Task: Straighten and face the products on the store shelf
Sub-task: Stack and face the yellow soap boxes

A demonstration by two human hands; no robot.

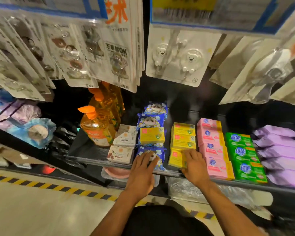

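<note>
My left hand (143,167) lies open, fingers spread flat on the front blue packet (157,159), a glossy crinkled film wrapper at the shelf (92,160) lip. At 12 o'clock from it, a misplaced yellow box (152,137), a flat carton, sits across that blue row.

My right hand (193,165) covers the front yellow carton (174,159) at 3 o'clock of the left hand, fingers over its top and thumb at the shelf edge. It is blurred, so I cannot tell whether it grips or only rests.

Further toward 3 o'clock are pink bars (215,150), green bars (245,154) and soft purple packs (279,150), the last cut off by the frame. At 9 o'clock are white soap boxes (121,154) and clear orange pump bottles (95,128), whose rear ones are hidden behind hanging blister cards (175,57).
</note>
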